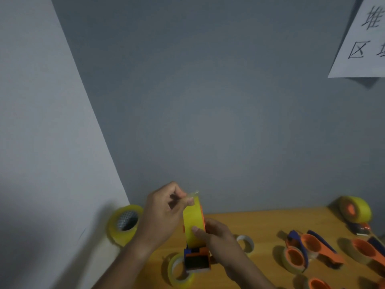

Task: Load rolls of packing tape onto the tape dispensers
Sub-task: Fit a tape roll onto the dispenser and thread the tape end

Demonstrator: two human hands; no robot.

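Observation:
I hold an orange and blue tape dispenser (pixel 197 260) upright over the wooden table (pixel 264 224), with a yellow tape roll (pixel 192 224) mounted on it. My right hand (pixel 216 236) grips the roll and dispenser from the right, thumb on the tape face. My left hand (pixel 164 213) pinches the clear loose tape end (pixel 194 193) at the top of the roll. A spare yellow roll (pixel 124 224) stands on edge at the left. Another yellow roll (pixel 179 271) lies under the dispenser.
Several orange and blue dispensers (pixel 310 250) lie at the right, one at the far right (pixel 355 210) loaded with a yellow roll. A small pale roll (pixel 246 244) sits behind my right hand. Grey walls stand close behind and left; a paper sign (pixel 362 38) hangs top right.

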